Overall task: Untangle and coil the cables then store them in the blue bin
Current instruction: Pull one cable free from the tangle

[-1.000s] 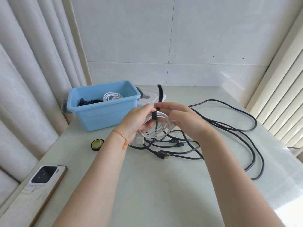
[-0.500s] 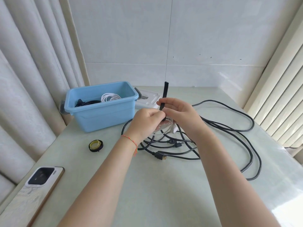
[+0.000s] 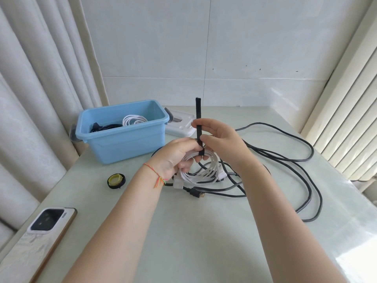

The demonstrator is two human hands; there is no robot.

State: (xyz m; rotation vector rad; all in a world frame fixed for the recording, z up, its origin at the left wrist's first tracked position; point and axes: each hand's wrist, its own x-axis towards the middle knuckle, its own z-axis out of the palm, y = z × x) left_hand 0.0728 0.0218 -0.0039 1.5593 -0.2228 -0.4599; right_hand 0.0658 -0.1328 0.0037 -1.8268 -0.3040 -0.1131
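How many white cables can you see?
2. One white coil is held in the left hand while the right hand pulls its strap; another lies in the bin. More may be hidden there.

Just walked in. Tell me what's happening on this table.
A person is bundling cables. The left hand grips a coiled white cable above the table, while the right hand pinches a black strap looped round the coil and holds its free end pointing up. The blue bin behind already holds a white coil and a black one. A long black cable lies loose and tangled on the table, not yet coiled.
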